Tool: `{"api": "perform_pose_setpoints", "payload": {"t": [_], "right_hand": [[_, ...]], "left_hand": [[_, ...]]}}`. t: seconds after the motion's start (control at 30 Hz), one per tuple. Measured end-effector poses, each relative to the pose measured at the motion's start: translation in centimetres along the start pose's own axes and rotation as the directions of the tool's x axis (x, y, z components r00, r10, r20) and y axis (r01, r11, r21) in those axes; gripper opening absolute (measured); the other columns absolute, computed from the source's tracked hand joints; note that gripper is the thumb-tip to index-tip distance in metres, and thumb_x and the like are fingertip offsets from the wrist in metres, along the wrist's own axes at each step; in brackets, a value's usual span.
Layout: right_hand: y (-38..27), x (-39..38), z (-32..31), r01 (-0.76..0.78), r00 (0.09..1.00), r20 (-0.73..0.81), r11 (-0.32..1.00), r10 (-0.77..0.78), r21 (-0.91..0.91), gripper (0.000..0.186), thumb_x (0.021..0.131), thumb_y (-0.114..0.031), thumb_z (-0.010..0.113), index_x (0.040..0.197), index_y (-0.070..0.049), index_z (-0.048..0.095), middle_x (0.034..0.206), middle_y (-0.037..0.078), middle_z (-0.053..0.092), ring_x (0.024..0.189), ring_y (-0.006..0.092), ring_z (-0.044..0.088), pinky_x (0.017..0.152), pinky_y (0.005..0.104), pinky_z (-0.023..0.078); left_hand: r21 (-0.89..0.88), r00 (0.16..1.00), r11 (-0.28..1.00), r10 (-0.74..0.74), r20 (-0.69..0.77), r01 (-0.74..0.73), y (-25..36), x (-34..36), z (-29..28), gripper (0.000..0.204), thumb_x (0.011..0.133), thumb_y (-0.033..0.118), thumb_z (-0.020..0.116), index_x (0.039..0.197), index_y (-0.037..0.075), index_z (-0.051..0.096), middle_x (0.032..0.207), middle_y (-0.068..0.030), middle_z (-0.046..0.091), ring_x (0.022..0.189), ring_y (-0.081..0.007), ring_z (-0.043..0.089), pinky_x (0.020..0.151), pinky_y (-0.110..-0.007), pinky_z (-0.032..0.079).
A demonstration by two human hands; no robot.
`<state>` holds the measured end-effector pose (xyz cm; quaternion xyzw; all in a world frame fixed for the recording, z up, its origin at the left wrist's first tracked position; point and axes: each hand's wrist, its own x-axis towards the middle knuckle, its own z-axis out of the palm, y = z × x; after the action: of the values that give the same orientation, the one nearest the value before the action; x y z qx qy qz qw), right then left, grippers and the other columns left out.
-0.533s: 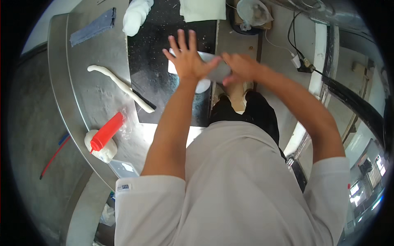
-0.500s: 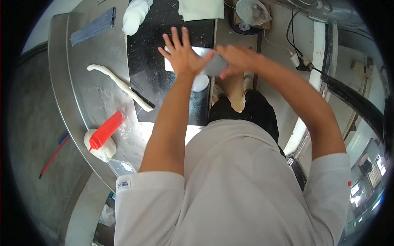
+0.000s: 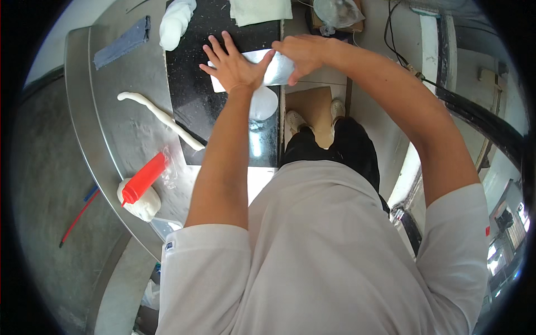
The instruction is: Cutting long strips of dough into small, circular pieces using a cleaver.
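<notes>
Blue cloth (image 3: pixel 123 43): left of the black board (image 3: pixel 226 131), level with its upper part. Pale lump (image 3: pixel 144 209): left of the board's lower end, red bottle (image 3: pixel 146 176) lying over it. Dough rope (image 3: pixel 158 114): starts left of the board, slants down, lower end over the board's left edge. White pile (image 3: pixel 177 25): at the board's upper left edge. Left hand (image 3: pixel 237 71): over the board's upper half, fingers spread, palm down on the metal blade (image 3: pixel 280 68), not gripping. Blade: flat across the board's upper half, right end past its right edge. Pale cloth (image 3: pixel 261 11): top of the board. White disc (image 3: pixel 264 104): on the board, just below the blade. Right hand (image 3: pixel 304 53): by the board's right edge, fingers curled at the blade's right end; exact grip hidden.
</notes>
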<state>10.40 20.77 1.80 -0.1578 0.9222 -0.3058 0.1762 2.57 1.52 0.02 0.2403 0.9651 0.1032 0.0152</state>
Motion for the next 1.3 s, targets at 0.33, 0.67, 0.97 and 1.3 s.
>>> {"api": "perform_pose_setpoints", "payload": {"t": [0.33, 0.67, 0.97, 1.3], "right_hand": [[0.5, -0.5, -1.3, 0.067, 0.998, 0.012, 0.998, -0.067, 0.003, 0.082, 0.060, -0.033, 0.091, 0.121, 0.001, 0.048, 0.096, 0.024, 0.068, 0.091, 0.0451, 0.067, 0.079, 0.0479, 0.054], [0.9, -2.2, 0.6, -0.009, 1.000, 0.024, 0.992, 0.006, 0.127, 0.084, 0.058, -0.039, 0.091, 0.119, 0.004, 0.052, 0.098, 0.024, 0.067, 0.094, 0.0417, 0.067, 0.083, 0.0459, 0.055], [-2.5, -0.2, 4.3, 0.006, 0.999, -0.046, 0.983, 0.002, 0.181, 0.084, 0.063, -0.042, 0.088, 0.117, 0.010, 0.049, 0.107, 0.030, 0.060, 0.102, 0.0421, 0.063, 0.090, 0.0457, 0.051], [-2.2, 2.1, -0.6, -0.215, 0.972, -0.065, 0.968, 0.225, 0.133, 0.068, 0.072, -0.034, 0.084, 0.116, 0.006, 0.050, 0.101, 0.029, 0.066, 0.096, 0.0412, 0.067, 0.081, 0.0456, 0.055]], "left_hand": [[0.094, 0.998, 0.994, -0.044, -0.047, 0.048, 1.2, -1.2, -0.4, 0.128, 0.065, 0.077, 0.068, 0.155, 0.000, 0.020, 0.162, -0.0236, 0.013, 0.149, -0.0478, 0.006, 0.112, -0.072, 0.007], [0.169, 0.995, 0.983, 0.061, 0.079, -0.073, 1.9, -1.6, -1.1, 0.132, 0.067, 0.081, 0.064, 0.154, -0.005, 0.015, 0.161, -0.0276, 0.012, 0.150, -0.0456, 0.004, 0.113, -0.071, 0.008], [0.011, 0.930, 0.933, 0.356, 0.093, -0.358, -4.7, -0.4, -0.1, 0.123, 0.072, 0.075, 0.064, 0.156, 0.000, 0.015, 0.163, -0.0231, 0.012, 0.151, -0.0417, 0.006, 0.114, -0.069, 0.004], [0.045, 0.849, 0.868, 0.494, -0.185, -0.495, -4.1, 5.6, 0.2, 0.115, 0.078, 0.079, 0.056, 0.156, 0.003, 0.020, 0.159, -0.0275, 0.016, 0.148, -0.0450, 0.013, 0.113, -0.068, 0.009]]}}
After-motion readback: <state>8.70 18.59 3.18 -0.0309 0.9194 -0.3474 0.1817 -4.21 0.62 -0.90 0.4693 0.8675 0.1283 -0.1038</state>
